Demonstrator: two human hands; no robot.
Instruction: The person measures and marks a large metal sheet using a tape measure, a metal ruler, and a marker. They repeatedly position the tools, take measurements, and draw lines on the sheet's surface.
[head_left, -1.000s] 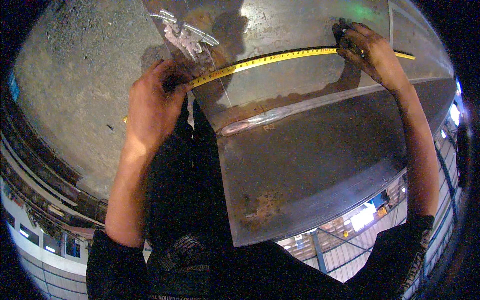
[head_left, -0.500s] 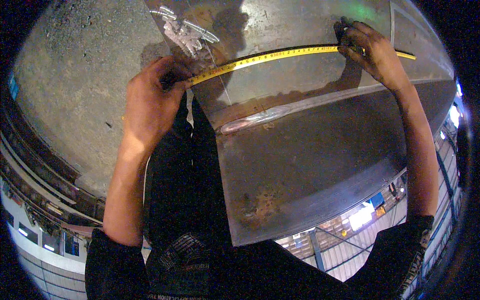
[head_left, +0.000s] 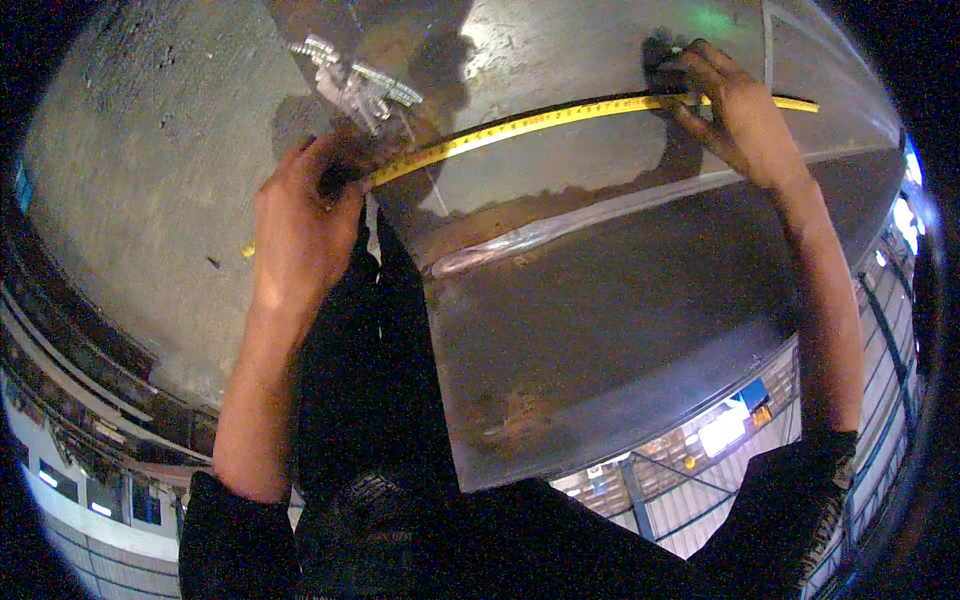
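A yellow measuring tape [head_left: 540, 121] stretches across a grey metal plate [head_left: 590, 165], from my left hand to beyond my right. My left hand [head_left: 312, 215] is closed on the tape's left part, at the plate's left edge; its fingertips are in shadow. My right hand [head_left: 738, 115] straddles the tape farther right, thumb on the near side and fingers bent over the far side. A small pale bit shows at those fingertips, too dark and blurred to name. White marks [head_left: 352, 88] lie on the plate beyond my left hand.
A pale weld seam [head_left: 520, 240] runs along the plate, with a darker steel face [head_left: 620, 290] on the near side. Rough concrete floor [head_left: 140, 200] spreads at left, with a small yellow piece [head_left: 248, 250] beside my left wrist. My dark-clothed legs [head_left: 350, 400] are below.
The view has shifted slightly, and the plate and tape appear a little farther left. My right hand has edged left with its fingers spread slightly differently. My left hand keeps its hold on the tape.
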